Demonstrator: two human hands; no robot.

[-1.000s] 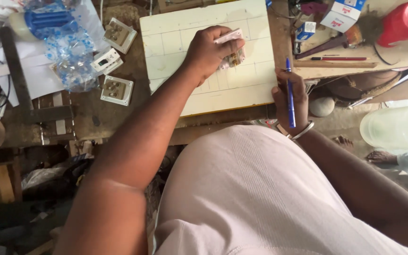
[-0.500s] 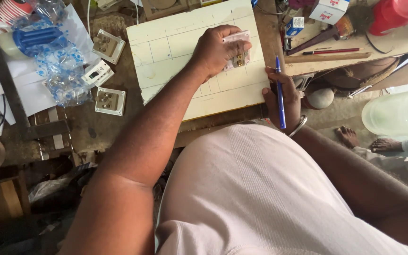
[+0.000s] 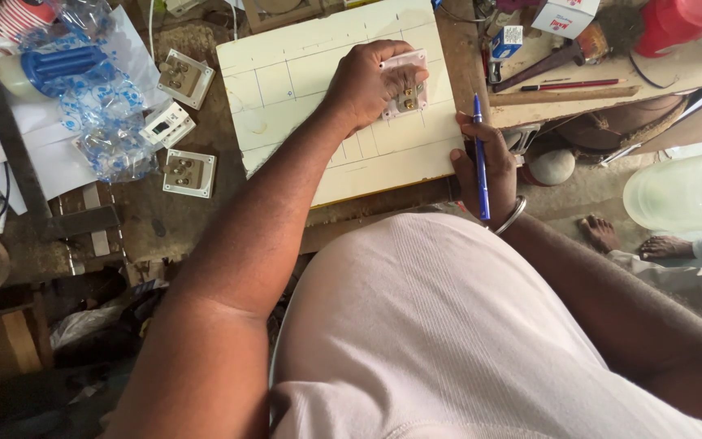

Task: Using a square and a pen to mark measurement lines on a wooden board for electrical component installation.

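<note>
Switch plate (image 3: 405, 91), small rigid plastic, likely light and slick: pressed flat on the ruled white board (image 3: 286, 73) under the left hand (image 3: 367, 81), best gripped by its edges; right hand (image 3: 485, 167), apart, clasps a blue pen (image 3: 481, 154).

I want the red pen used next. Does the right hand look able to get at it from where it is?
Probably yes, once freed: the right hand holds a blue pen, and the red pen lies uncovered on the bench just beyond it.
</note>
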